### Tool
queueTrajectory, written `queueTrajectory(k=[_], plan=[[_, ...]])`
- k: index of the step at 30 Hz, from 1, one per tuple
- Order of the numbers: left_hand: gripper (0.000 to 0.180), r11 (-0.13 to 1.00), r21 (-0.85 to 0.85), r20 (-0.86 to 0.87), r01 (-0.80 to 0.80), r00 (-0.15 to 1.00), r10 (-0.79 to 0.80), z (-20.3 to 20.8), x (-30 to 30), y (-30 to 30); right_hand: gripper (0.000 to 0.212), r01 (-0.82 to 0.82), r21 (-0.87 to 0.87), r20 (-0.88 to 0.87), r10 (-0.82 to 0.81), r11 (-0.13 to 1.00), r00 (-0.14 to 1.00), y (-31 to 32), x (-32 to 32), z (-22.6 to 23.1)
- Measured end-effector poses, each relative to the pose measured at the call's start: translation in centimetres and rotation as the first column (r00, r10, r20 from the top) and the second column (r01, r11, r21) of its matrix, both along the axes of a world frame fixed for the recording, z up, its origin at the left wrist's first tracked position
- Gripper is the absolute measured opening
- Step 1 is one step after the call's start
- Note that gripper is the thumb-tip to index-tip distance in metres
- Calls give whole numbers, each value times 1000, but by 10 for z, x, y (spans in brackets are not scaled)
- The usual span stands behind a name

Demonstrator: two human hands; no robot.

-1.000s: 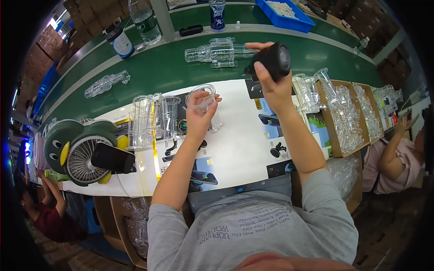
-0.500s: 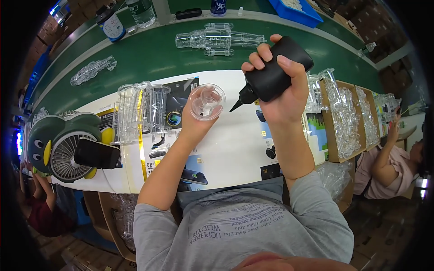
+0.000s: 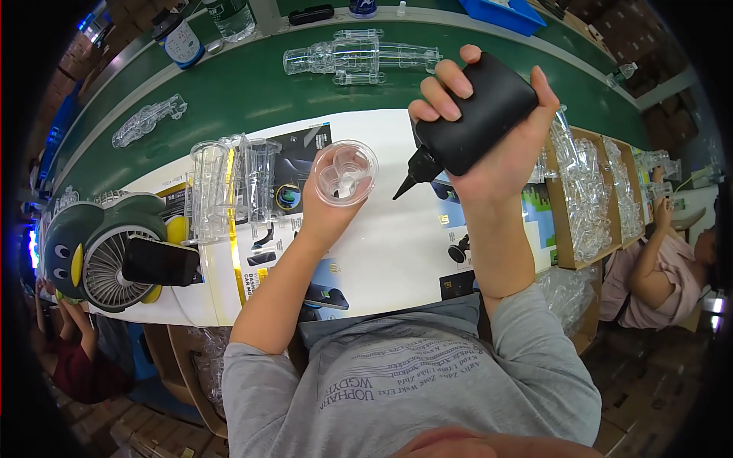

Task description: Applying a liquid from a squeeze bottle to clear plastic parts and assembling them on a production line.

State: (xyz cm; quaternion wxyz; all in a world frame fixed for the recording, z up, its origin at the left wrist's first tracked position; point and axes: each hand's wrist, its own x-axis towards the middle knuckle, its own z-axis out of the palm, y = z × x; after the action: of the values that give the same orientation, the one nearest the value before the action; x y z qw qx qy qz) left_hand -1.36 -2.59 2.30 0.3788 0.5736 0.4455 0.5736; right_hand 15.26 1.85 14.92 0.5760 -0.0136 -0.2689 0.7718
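My left hand (image 3: 327, 208) is wrapped round a clear plastic cylinder-shaped part (image 3: 346, 173), its round open end facing up and smaller clear shapes visible inside. A black squeeze bottle (image 3: 479, 114) with a pointed nozzle sits in my right hand (image 3: 508, 160), tilted so the tip points down and to the left. The nozzle tip is just right of the clear part, apart from it. Several clear plastic tubes (image 3: 229, 179) stand left of my left hand. Beyond both hands lies an assembled clear plastic piece (image 3: 359, 57) on the green table.
Printed card sheeting (image 3: 389, 259) covers the near worktop. At left are a penguin-shaped fan (image 3: 114, 252) and a phone (image 3: 160, 261). A cardboard box (image 3: 565, 206) of clear parts stands at right. Bottles (image 3: 179, 40) and a blue tray (image 3: 504, 15) line the back. Another person (image 3: 649, 267) sits at far right.
The black bottle has turned slightly in my right hand and its nozzle tip has dropped a little. My right thumb has lifted away from the bottle's near face. The clear part has barely moved.
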Motion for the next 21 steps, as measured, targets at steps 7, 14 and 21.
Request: queueTrajectory(k=[7, 14, 21], plan=[[46, 1000, 26, -3, 15, 1000, -15, -8, 0, -1, 46, 132, -63, 20, -131, 989, 991, -3, -1, 1], [47, 998, 57, -95, 12, 995, -6, 0, 2, -6, 38, -16, 84, -63, 21, 996, 998, 1, 3, -7], [51, 996, 70, -103, 48, 994, -41, 0, 0, -8, 28, 61, 162, -6, -61, 985, 998, -1, 1, -6]])
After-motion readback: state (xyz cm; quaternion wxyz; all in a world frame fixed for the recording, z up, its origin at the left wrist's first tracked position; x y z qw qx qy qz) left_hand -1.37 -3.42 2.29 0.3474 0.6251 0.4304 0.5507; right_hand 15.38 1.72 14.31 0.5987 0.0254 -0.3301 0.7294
